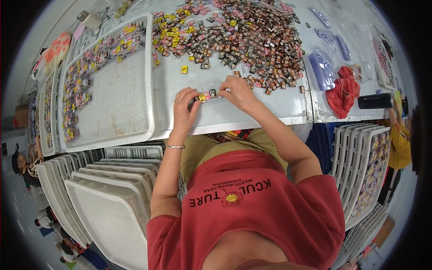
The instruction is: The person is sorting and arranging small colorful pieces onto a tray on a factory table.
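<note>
Between my hands, near the table's front edge, is a small clear case with a short row of yellow, pink and dark square pieces in it. My left hand pinches its left end. The fingers of my right hand close on the right end. What looks like the case's clear lid stands up on its far side. Beyond my hands spreads a large heap of small square pieces, mostly brown and dark, with yellow and pink ones at the left. A lone yellow piece lies apart from it.
Left of my hands, a white mesh tray holds filled cases along its far and left sides. A red cloth, purple plastic pieces and a black cylinder lie at right. Stacked trays stand below the table; people work nearby.
</note>
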{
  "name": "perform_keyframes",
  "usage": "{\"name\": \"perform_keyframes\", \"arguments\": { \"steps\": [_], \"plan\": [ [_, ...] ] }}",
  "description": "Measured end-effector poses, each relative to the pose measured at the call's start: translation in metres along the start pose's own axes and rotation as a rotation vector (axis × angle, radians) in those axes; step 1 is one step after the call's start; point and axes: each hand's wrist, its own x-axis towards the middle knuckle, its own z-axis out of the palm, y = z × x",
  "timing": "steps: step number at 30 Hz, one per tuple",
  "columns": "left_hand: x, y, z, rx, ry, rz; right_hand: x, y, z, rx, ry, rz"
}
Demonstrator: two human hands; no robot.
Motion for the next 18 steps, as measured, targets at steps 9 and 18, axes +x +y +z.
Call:
{"name": "perform_keyframes", "arguments": {
  "steps": [9, 18],
  "plan": [
    [0.004, -0.002, -0.011, 0.008, -0.120, 0.089, 0.000, -0.014, -0.002, -0.350, -0.070, -0.124],
    [0.005, 0.014, -0.008, 0.100, -0.022, 0.096, 0.003, 0.030, -0.044, 0.016, 0.224, -0.065]
  ]
}}
